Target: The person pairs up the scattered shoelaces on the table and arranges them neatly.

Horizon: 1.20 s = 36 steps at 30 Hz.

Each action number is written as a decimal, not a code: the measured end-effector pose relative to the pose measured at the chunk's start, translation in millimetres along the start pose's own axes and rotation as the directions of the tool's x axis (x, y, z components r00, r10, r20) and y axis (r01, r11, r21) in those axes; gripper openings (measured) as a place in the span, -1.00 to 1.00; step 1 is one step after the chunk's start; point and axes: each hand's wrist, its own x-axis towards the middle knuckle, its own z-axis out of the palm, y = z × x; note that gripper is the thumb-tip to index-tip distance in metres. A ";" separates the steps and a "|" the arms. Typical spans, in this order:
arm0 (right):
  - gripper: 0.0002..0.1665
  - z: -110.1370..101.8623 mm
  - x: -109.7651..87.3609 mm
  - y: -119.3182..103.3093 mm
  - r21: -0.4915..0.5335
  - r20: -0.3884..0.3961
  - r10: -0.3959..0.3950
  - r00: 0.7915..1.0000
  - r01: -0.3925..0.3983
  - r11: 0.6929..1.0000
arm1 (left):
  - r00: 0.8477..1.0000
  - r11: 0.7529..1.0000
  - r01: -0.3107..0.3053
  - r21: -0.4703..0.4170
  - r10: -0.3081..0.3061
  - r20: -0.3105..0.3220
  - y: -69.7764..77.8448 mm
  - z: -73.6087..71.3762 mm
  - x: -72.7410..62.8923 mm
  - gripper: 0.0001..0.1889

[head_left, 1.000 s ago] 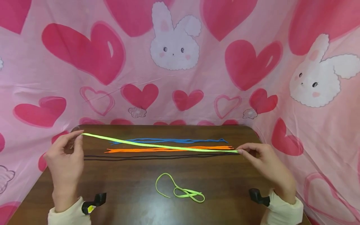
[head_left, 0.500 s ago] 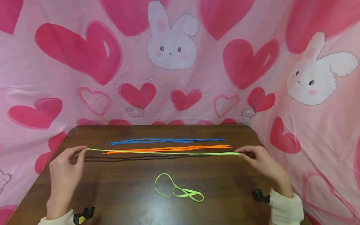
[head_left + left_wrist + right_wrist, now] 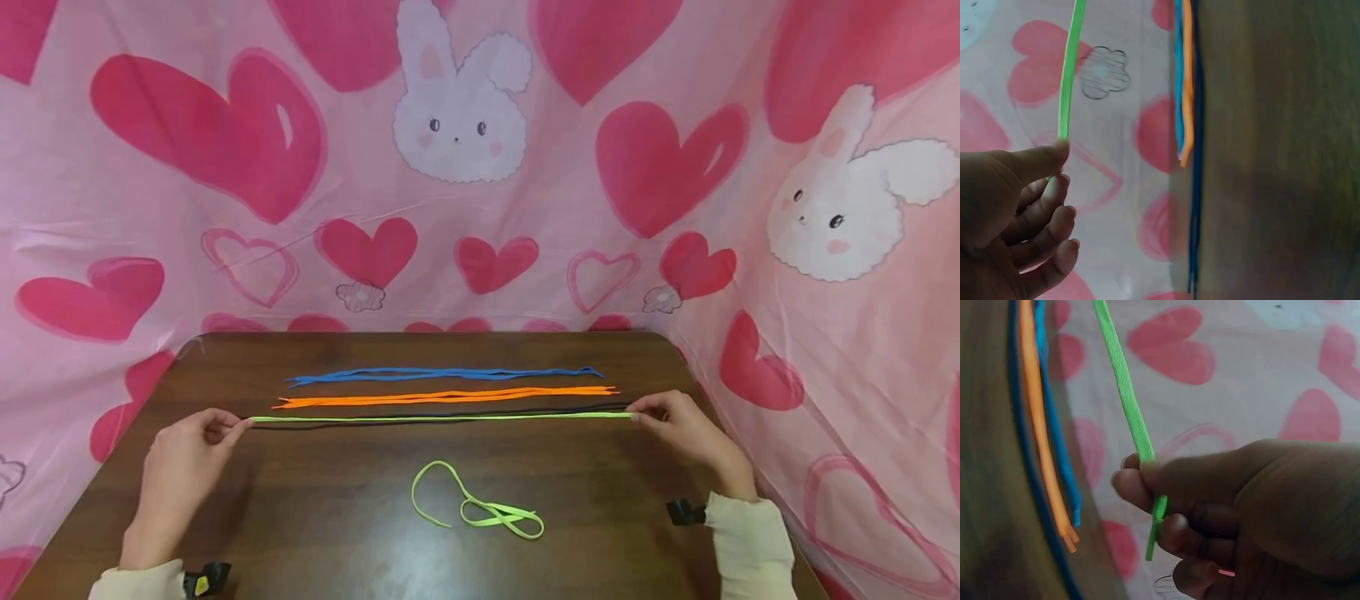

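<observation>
A yellow-green flat shoelace (image 3: pixel 1125 387) stretches straight from one hand to the other above the table. My left hand (image 3: pixel 183 467) pinches one end between thumb and index finger, the other fingers loosely bent. At the opposite end my right hand (image 3: pixel 697 437) pinches it too, with a short tip hanging past the fingers in the right wrist view. From the head, this lace overlaps the dark laces (image 3: pixel 1197 125) lying lengthwise on the table. A second yellow-green shoelace (image 3: pixel 495 522) lies loosely looped nearer the front.
Behind the dark laces, orange laces (image 3: pixel 555 390) lie in a lengthwise row, with blue laces (image 3: pixel 330 379) farther back. The brown wooden table (image 3: pixel 322 517) ends at a pink cloth (image 3: pixel 555 192) printed with hearts and rabbits, hanging at the back and sides.
The held lace has come down and toward the front, from slanting across the orange and blue laces to level over the dark ones. My left hand has lowered and shifted slightly inward.
</observation>
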 end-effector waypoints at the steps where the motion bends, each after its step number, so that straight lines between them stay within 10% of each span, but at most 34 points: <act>1: -0.85 1.4 2.1 4.5 -0.003 0.015 -0.006 1.000 0.006 1.000 | 1.000 1.000 0.003 0.006 -0.003 0.030 -1.9 1.4 0.0 -0.87; 17: -0.93 25.5 16.4 34.4 -0.151 0.027 0.118 0.993 -0.113 0.982 | 0.938 0.997 -0.055 0.047 0.036 0.345 -22.9 30.8 8.1 -0.95; 36: -0.90 38.0 25.3 52.4 -0.282 -0.007 0.158 0.987 -0.153 0.947 | 0.902 0.989 -0.129 0.070 0.087 0.422 -29.9 46.4 12.5 -0.90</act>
